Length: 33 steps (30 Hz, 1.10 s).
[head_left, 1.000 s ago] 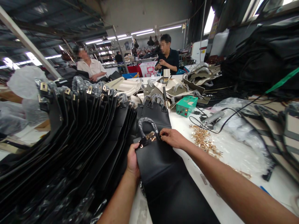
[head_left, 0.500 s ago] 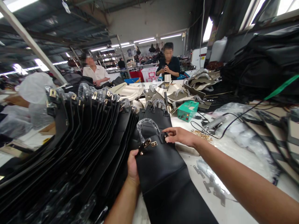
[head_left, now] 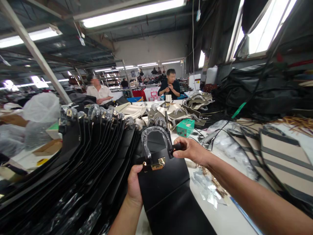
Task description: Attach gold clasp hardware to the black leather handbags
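A black leather-like handbag panel [head_left: 163,189] with a plastic-wrapped handle [head_left: 156,130] lies in front of me, its lower part running toward me. My left hand [head_left: 135,186] grips its left edge, the thumb on top near a strap with gold fittings. A gold plate [head_left: 157,166] on that strap rests by the gold lock [head_left: 161,161] below the handle. To the right of the handle, my right hand [head_left: 190,150] pinches a short black strap end [head_left: 178,147] between thumb and fingers. Several similar black panels [head_left: 97,160] with wrapped handles are stacked at the left.
A green box [head_left: 185,127] with a cable stands beyond my right hand. Beige-and-grey panels [head_left: 281,147] lie at right, and more beige pieces [head_left: 171,109] at the back. Small metal parts [head_left: 211,192] and clear plastic lie on the white table. Two people sit across.
The view has tilted upward. The gold strap plate on the left has shifted toward the lock. My right hand now pinches the strap end, which sticks out to the right; my left hand keeps its grip.
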Each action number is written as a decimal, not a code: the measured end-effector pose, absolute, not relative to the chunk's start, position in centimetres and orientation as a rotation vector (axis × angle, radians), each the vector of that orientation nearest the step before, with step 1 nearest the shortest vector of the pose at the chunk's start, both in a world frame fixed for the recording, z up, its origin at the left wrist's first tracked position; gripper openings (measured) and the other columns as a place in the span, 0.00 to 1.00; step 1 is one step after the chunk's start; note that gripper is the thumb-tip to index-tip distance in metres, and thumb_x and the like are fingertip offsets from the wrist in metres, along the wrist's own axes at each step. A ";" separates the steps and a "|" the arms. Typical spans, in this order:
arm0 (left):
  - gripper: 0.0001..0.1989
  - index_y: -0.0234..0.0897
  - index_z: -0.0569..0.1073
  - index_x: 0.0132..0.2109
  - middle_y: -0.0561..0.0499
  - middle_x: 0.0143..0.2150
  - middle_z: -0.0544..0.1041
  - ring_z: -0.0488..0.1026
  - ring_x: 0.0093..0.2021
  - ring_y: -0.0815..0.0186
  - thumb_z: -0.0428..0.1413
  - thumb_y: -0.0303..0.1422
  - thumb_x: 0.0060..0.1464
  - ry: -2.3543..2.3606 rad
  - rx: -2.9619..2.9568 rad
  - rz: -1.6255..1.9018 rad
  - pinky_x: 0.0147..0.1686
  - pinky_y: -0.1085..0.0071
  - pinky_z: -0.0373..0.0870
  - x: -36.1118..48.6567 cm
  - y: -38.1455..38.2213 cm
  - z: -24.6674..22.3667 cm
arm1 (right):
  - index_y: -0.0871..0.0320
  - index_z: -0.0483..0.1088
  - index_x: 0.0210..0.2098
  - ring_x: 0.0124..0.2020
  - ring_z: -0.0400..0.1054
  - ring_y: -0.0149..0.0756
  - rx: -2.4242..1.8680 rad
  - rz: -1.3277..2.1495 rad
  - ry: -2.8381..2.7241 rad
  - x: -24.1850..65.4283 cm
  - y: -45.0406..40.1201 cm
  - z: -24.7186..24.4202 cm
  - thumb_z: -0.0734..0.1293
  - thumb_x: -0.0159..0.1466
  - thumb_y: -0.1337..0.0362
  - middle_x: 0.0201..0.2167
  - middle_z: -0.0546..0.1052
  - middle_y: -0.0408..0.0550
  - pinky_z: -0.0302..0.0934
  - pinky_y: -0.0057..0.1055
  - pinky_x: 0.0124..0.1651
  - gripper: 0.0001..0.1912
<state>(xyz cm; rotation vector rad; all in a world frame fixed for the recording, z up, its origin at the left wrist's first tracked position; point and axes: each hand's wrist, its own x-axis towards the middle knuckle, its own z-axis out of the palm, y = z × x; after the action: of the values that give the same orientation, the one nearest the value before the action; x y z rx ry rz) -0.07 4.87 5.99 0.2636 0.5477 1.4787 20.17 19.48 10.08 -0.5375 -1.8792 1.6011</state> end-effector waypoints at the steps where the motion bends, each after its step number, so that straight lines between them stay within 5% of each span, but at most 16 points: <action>1: 0.18 0.27 0.81 0.39 0.38 0.37 0.83 0.78 0.45 0.44 0.53 0.37 0.49 0.580 0.260 1.498 0.51 0.48 0.69 0.3 4.5 6.5 | 0.58 0.68 0.34 0.29 0.62 0.30 -0.551 1.556 -1.890 20.5 19.0 10.4 0.77 0.52 0.56 0.27 0.69 0.38 0.53 0.26 0.31 0.19; 3: 0.17 0.27 0.81 0.38 0.38 0.36 0.83 0.78 0.44 0.45 0.53 0.36 0.49 0.653 0.258 1.530 0.50 0.49 0.71 0.8 3.9 7.5 | 0.58 0.69 0.38 0.31 0.65 0.33 -0.607 1.424 -1.911 21.1 17.9 10.9 0.76 0.53 0.54 0.29 0.71 0.41 0.58 0.28 0.34 0.20; 6: 0.16 0.30 0.80 0.39 0.40 0.36 0.83 0.80 0.41 0.48 0.54 0.36 0.48 0.767 0.276 1.608 0.46 0.52 0.74 1.6 2.7 9.6 | 0.54 0.65 0.56 0.46 0.69 0.44 -0.728 1.061 -1.881 22.7 15.5 11.1 0.77 0.51 0.51 0.46 0.74 0.49 0.63 0.39 0.49 0.37; 8: 0.14 0.33 0.80 0.39 0.44 0.34 0.83 0.80 0.38 0.51 0.54 0.35 0.48 0.857 0.295 1.710 0.44 0.55 0.76 2.1 2.2 11.3 | 0.50 0.60 0.62 0.57 0.62 0.51 -0.799 0.738 -1.781 24.1 12.9 10.7 0.78 0.50 0.50 0.57 0.68 0.53 0.56 0.47 0.60 0.44; 10: 0.12 0.36 0.79 0.39 0.50 0.31 0.83 0.80 0.36 0.54 0.55 0.34 0.48 0.966 0.314 1.803 0.43 0.57 0.77 2.9 1.9 13.1 | 0.47 0.61 0.62 0.63 0.55 0.53 -0.828 0.495 -1.690 25.2 9.7 9.7 0.76 0.53 0.50 0.61 0.64 0.53 0.50 0.49 0.65 0.41; 17: 0.12 0.38 0.78 0.41 0.53 0.30 0.82 0.80 0.39 0.56 0.57 0.37 0.52 1.111 0.454 1.726 0.42 0.62 0.78 12.1 1.7 17.4 | 0.44 0.50 0.69 0.65 0.54 0.60 -0.648 0.820 -1.881 25.4 1.8 5.2 0.80 0.44 0.48 0.66 0.59 0.54 0.51 0.52 0.66 0.59; 22: 0.27 0.41 0.73 0.56 0.47 0.51 0.78 0.73 0.54 0.53 0.54 0.51 0.55 0.723 0.762 1.461 0.51 0.62 0.72 19.3 0.5 18.5 | 0.44 0.49 0.69 0.59 0.63 0.57 -0.655 1.071 -1.554 28.2 -1.5 8.0 0.78 0.47 0.55 0.65 0.61 0.53 0.67 0.46 0.52 0.56; 26: 0.28 0.36 0.75 0.54 0.41 0.61 0.70 0.63 0.64 0.52 0.54 0.51 0.55 0.561 0.947 1.346 0.58 0.62 0.64 20.5 0.3 18.1 | 0.47 0.57 0.66 0.58 0.65 0.52 -0.903 1.015 -1.178 34.1 -2.9 10.4 0.67 0.58 0.57 0.62 0.67 0.47 0.65 0.44 0.54 0.37; 30: 0.21 0.36 0.77 0.49 0.43 0.53 0.77 0.72 0.53 0.55 0.61 0.44 0.52 0.913 1.294 1.360 0.52 0.66 0.66 17.8 1.1 14.7 | 0.46 0.61 0.64 0.52 0.71 0.54 -1.351 0.910 -0.947 43.2 -2.0 11.3 0.62 0.58 0.58 0.57 0.72 0.44 0.69 0.46 0.48 0.34; 33: 0.23 0.36 0.78 0.45 0.44 0.42 0.80 0.75 0.40 0.56 0.61 0.48 0.49 1.259 1.420 1.305 0.42 0.65 0.70 13.4 1.8 10.0 | 0.47 0.66 0.62 0.45 0.75 0.54 -1.470 0.675 -1.024 49.8 -1.1 12.0 0.62 0.57 0.58 0.52 0.76 0.46 0.71 0.43 0.41 0.32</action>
<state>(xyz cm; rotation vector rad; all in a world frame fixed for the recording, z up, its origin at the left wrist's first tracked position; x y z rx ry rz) 13.37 1.75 9.98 1.4203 1.2589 1.3051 49.83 -1.08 11.96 -1.4697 -1.0243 0.6753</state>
